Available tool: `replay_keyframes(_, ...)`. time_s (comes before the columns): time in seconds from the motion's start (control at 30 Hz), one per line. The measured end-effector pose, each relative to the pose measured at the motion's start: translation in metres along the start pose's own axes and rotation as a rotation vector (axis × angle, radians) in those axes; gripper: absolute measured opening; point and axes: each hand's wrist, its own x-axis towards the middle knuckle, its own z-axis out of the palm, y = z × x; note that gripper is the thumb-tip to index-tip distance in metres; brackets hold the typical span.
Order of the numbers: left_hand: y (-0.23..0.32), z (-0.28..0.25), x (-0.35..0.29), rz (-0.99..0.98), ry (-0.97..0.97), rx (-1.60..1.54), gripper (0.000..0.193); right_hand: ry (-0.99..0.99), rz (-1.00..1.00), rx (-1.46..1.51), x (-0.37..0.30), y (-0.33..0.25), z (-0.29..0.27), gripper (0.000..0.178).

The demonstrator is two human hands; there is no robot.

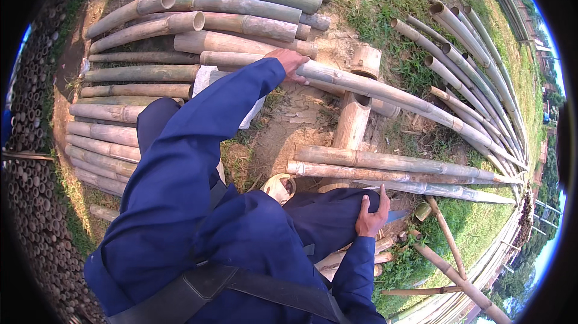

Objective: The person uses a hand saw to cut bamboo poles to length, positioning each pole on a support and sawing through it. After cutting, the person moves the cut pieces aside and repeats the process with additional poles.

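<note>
My left hand point(290, 65) is wrapped round a long pale bamboo pole point(385, 90) near its left part. The pole slants from the upper middle toward the far right and passes over a thick bamboo block point(351, 124) lying on the dirt. My right hand point(371, 214) is beside my knee, thumb and forefinger apart, with nothing visible between them. Just past it shows a flat blue piece point(395, 215), partly hidden, whose kind I cannot make out. Several bamboo poles point(385, 158) lie side by side beyond the right hand.
Cut bamboo lengths point(126, 74) are laid in rows at left. More long poles point(469, 47) fan out at upper right. A short upright bamboo stump point(366, 61) stands behind the block. Crossed poles point(454, 273) are at lower right. My sandalled foot point(279, 190) is below the dirt patch.
</note>
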Motion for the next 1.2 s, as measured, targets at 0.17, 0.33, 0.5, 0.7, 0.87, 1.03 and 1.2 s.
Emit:
replay_keyframes(0.17,0.007,0.001,-0.002,-0.038,0.125,0.167,0.082,0.007,0.01,0.037,0.002,-0.003,0.002,0.057)
replay_keyframes(0.33,0.017,-0.013,0.006,-0.112,-0.122,0.137,0.039,-0.015,0.061,0.009,0.001,-0.002,0.001,0.057)
replay_keyframes(0.5,0.011,-0.004,-0.001,-0.045,-0.029,0.103,0.028,-0.028,0.025,-0.029,0.004,0.005,0.003,0.056)
replay_keyframes(0.7,0.016,-0.012,-0.024,0.061,-0.06,0.03,0.023,-0.051,0.0,-0.143,0.005,-0.005,-0.003,0.054)
replay_keyframes(0.87,-0.019,-0.033,-0.063,-0.021,-0.124,0.076,0.04,-0.066,0.004,-0.197,0.008,-0.015,-0.004,0.052)
replay_keyframes(1.03,-0.087,-0.068,-0.127,-0.159,-0.173,0.171,0.052,-0.086,0.026,-0.204,0.007,-0.014,-0.002,0.054)
replay_keyframes(1.2,-0.188,-0.075,-0.201,-0.267,-0.155,0.176,0.056,-0.075,0.001,-0.209,0.008,-0.023,0.004,0.053)
